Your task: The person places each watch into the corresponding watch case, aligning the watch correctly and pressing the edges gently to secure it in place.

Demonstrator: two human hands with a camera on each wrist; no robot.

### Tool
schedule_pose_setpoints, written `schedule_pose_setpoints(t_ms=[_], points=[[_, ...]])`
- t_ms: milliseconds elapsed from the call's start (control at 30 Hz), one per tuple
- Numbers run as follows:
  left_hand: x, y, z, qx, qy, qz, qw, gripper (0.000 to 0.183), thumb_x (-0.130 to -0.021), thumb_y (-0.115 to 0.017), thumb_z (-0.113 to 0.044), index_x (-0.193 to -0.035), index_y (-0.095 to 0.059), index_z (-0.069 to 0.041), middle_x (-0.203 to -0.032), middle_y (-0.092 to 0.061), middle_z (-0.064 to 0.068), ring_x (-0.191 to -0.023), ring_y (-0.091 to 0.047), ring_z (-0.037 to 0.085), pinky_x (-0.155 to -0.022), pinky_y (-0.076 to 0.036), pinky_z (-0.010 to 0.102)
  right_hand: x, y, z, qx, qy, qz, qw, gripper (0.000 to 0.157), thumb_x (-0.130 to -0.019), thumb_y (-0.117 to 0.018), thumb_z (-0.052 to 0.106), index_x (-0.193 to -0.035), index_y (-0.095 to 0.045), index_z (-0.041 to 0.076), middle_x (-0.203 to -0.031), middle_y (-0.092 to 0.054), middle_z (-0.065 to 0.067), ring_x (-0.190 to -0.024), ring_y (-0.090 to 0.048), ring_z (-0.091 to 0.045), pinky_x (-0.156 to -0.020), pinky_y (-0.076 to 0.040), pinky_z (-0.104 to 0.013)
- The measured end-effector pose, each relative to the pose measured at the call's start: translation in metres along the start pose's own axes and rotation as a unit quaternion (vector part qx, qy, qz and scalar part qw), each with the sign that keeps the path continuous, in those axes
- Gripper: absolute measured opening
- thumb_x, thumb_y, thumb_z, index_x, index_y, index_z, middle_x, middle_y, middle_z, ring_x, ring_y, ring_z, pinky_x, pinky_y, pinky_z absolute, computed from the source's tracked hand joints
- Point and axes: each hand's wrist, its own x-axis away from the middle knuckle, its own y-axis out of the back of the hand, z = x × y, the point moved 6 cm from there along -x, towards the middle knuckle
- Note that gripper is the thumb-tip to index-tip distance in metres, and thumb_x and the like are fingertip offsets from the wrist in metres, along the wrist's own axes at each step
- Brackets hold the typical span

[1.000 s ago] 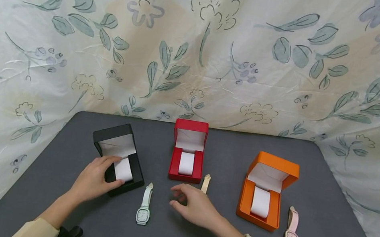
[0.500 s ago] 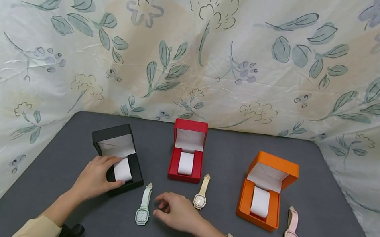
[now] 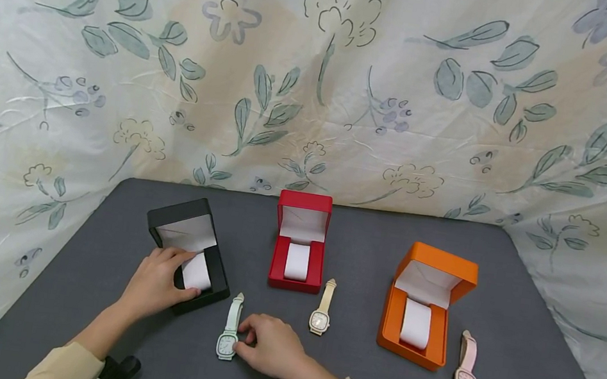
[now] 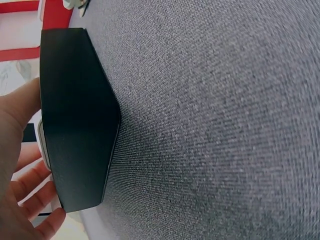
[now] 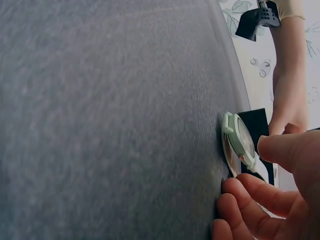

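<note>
Right hand (image 3: pixel 272 347): fingers part-open, no firm hold visible; green watch (image 3: pixel 229 334) just at the thumb tip. Left hand (image 3: pixel 156 282) grips black box (image 4: pixel 80 115). Watch probably light, strap (image 3: pixel 235 314) flexible, glass slippery; best pinched by case sides.

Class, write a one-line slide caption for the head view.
Left hand holding an open black box, right hand at a mint-green watch.

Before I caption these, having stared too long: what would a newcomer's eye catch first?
Probably the open red box at the back middle, then the open orange box to its right. Next, the left hand holding the black box at left, and the right hand at the green watch in front.
</note>
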Motion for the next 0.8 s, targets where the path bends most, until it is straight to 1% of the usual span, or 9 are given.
schedule_pose_setpoints(t_ms=[67, 200, 300, 400, 533, 800], points=[[-0.0001, -0.0005, 0.0001, -0.001, 0.002, 0.000, 1.0000, 0.066, -0.061, -0.082, -0.036, -0.115, -0.062, -0.002, -0.107, -0.059, 0.016, -0.096, -0.051, 0.036, -0.075, -0.041, 0.051, -0.0009, -0.0021, 0.0006, 0.005, -0.009, -0.003, 1.000, 0.016, -0.076, -0.071, 0.027, -0.087, -0.065, 0.017, -0.067, -0.051, 0.013, -0.057, -0.043, 0.004, -0.050, -0.034, -0.015], [-0.0002, -0.0013, -0.0001, -0.001, 0.005, -0.001, 1.0000, 0.066, -0.061, -0.082, -0.036, -0.115, -0.062, -0.002, -0.107, -0.059, 0.017, -0.097, -0.051, 0.037, -0.076, -0.041, 0.052, -0.0022, -0.0040, 0.0027, 0.024, -0.021, -0.026, 0.999, 0.013, -0.074, -0.071, 0.029, -0.080, -0.063, 0.021, -0.064, -0.050, 0.015, -0.054, -0.042, 0.003, -0.047, -0.032, -0.016], [0.0001, -0.0018, -0.0005, -0.001, 0.005, -0.004, 1.0000, 0.066, -0.061, -0.082, -0.036, -0.114, -0.062, -0.003, -0.107, -0.059, 0.017, -0.097, -0.051, 0.038, -0.076, -0.041, 0.052, -0.0032, -0.0049, 0.0043, 0.035, -0.030, -0.038, 0.998, 0.015, -0.072, -0.071, 0.030, -0.074, -0.059, 0.022, -0.063, -0.048, 0.016, -0.054, -0.041, 0.003, -0.045, -0.030, -0.017], [0.0000, -0.0020, -0.0009, -0.001, 0.006, -0.006, 1.0000, 0.066, -0.061, -0.082, -0.036, -0.114, -0.062, -0.003, -0.106, -0.059, 0.017, -0.097, -0.051, 0.038, -0.076, -0.041, 0.052, -0.0043, -0.0061, 0.0055, 0.036, -0.036, -0.040, 0.998, 0.017, -0.072, -0.072, 0.030, -0.073, -0.057, 0.022, -0.062, -0.048, 0.016, -0.053, -0.041, 0.003, -0.045, -0.030, -0.018], [-0.0005, -0.0016, -0.0010, 0.000, 0.011, -0.004, 0.9999, 0.066, -0.061, -0.081, -0.035, -0.115, -0.061, -0.002, -0.106, -0.059, 0.018, -0.097, -0.051, 0.037, -0.077, -0.040, 0.053, -0.0054, -0.0081, 0.0063, 0.018, -0.039, -0.034, 0.999, 0.017, -0.073, -0.072, 0.027, -0.073, -0.056, 0.021, -0.060, -0.049, 0.017, -0.053, -0.041, 0.003, -0.045, -0.031, -0.017], [0.0002, -0.0025, -0.0002, 0.014, 0.019, -0.007, 0.9997, 0.066, -0.061, -0.082, -0.034, -0.115, -0.061, -0.002, -0.106, -0.058, 0.018, -0.097, -0.050, 0.037, -0.078, -0.039, 0.052, -0.0061, -0.0106, 0.0049, -0.048, -0.048, -0.010, 0.998, 0.015, -0.074, -0.072, 0.020, -0.074, -0.057, 0.019, -0.060, -0.050, 0.017, -0.052, -0.042, 0.004, -0.048, -0.033, -0.016]])
